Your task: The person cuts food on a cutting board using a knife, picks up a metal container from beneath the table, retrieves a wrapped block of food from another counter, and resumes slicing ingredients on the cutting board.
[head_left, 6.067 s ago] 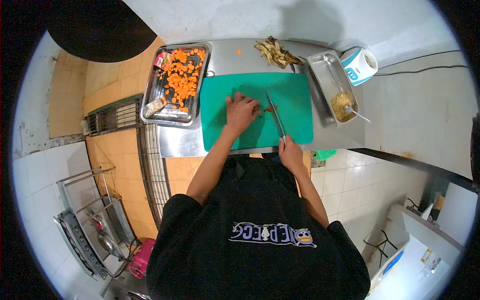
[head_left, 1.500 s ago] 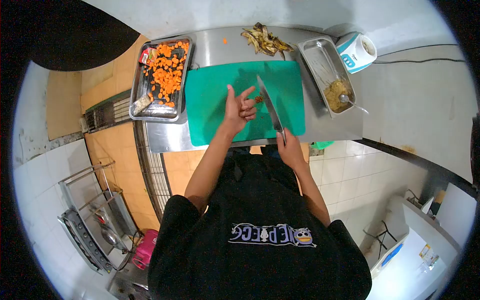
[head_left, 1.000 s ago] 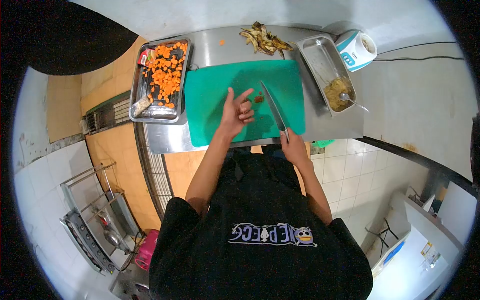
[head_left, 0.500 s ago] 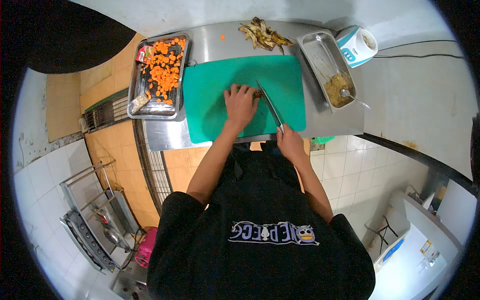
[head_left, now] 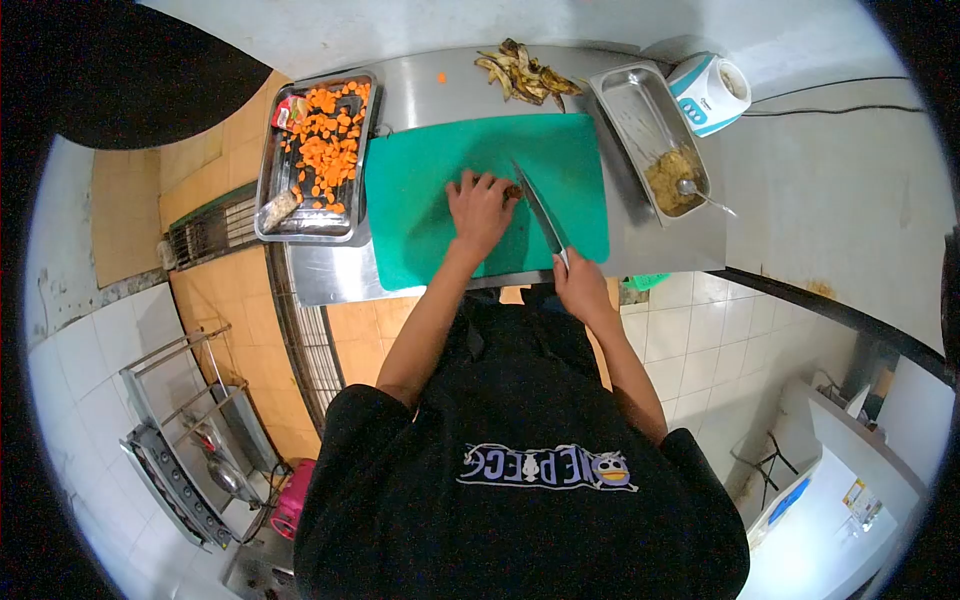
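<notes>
Steel counter under a pale wall, knife poised beside a small brown heap

Against the pale wall, the steel counter carries a green cutting board. Carrot pieces lie already cut in a metal tray on the left; on the right, a steel pan holds yellowish mash. Dark peels sit behind the board.

I'd judge the chopping partway along: a little brown food is on the board, between the left hand and the knife, and seems to need finer cutting. The right hand has its fingers closed round the knife's handle. The left fingers curl downward, close together, over the brown food; whether they grip it or merely steady it, I cannot tell.

Those fingers cover part of the food, so its amount and kind stay unclear, as does whether the blade touches the board.
</notes>
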